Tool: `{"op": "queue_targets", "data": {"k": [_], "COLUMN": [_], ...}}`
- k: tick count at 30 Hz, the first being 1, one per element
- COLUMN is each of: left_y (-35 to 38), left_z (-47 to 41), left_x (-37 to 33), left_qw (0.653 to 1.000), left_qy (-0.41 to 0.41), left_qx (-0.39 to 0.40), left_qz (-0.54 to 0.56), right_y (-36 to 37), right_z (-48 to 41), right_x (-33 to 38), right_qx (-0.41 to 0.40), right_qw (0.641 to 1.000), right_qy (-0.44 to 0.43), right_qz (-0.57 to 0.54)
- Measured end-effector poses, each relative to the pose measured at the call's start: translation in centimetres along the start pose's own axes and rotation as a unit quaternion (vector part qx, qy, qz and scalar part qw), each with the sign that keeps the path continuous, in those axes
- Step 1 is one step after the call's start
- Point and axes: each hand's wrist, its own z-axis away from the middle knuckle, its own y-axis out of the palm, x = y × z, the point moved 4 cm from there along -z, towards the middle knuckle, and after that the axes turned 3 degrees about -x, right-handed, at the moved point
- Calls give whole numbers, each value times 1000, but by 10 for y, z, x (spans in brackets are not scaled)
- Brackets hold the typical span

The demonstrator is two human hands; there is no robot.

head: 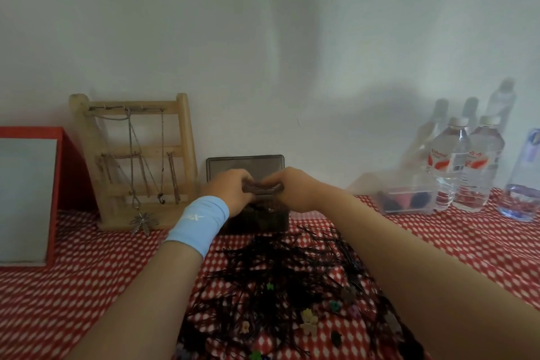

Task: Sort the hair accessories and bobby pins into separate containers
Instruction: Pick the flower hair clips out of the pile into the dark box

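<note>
A big pile of black bobby pins lies on the red-and-white tablecloth in front of me. Small coloured flower clips are mixed into its near part. Behind the pile stands a dark see-through box with its lid raised against the wall. My left hand, with a light blue wristband, and my right hand are both over the box. Together they grip a dark brown flat piece at its two ends. It is too blurred to identify.
A wooden jewellery stand hung with chains stands at the left, beside a red-framed panel. At the right a clear plastic container holds dark and pink items. Water bottles stand behind it.
</note>
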Motion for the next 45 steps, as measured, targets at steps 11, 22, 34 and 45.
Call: {"op": "queue_targets", "data": {"k": [11, 22, 34, 45], "left_y": [52, 115, 119, 96], "left_z": [10, 23, 13, 7], "left_x": [-110, -149, -122, -107], "left_qw": [984, 976, 975, 980], "left_qy": [134, 134, 124, 83], "left_qx": [86, 169, 160, 105], "left_qz": [74, 20, 91, 147], "right_y": [-61, -34, -43, -29], "right_z": [89, 120, 111, 93], "right_x": [-75, -127, -135, -134], "right_qx": [-3, 21, -35, 67], "right_qw": [993, 978, 981, 985], "right_qy": [112, 198, 188, 159], "right_qz": [27, 61, -35, 11]}}
